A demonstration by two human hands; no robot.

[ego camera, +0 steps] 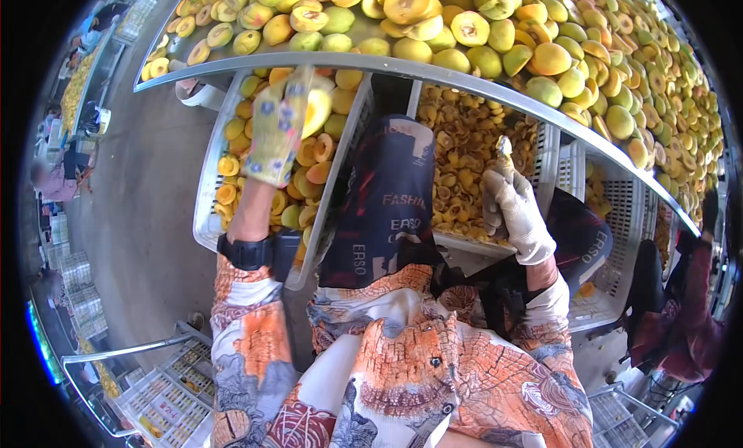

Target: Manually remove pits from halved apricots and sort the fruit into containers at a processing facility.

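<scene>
My left hand (276, 128), in a flower-patterned glove, is blurred above a white plastic crate (204, 207) of yellow peach halves. A bright yellow peach half (317, 112) appears held against its fingers, partly hidden by the glove. In a whitish glove, my right hand (514, 210) grips a small tool with a wet metal tip (504, 146) pointing up; its handle is mostly covered by the fingers. Beneath that hand sits another crate (543, 163), filled with brownish-yellow peach pits and scraps (458, 169). My legs (383, 204) come between the two crates.
A metal-rimmed table (418, 70) heaped with whole and halved peaches (618, 120) crosses in front, overhanging both crates. More crates (618, 227) stand at right, near a person in dark red (679, 337). Metal frames and stacked crates (168, 398) lie behind left; other people are farther left.
</scene>
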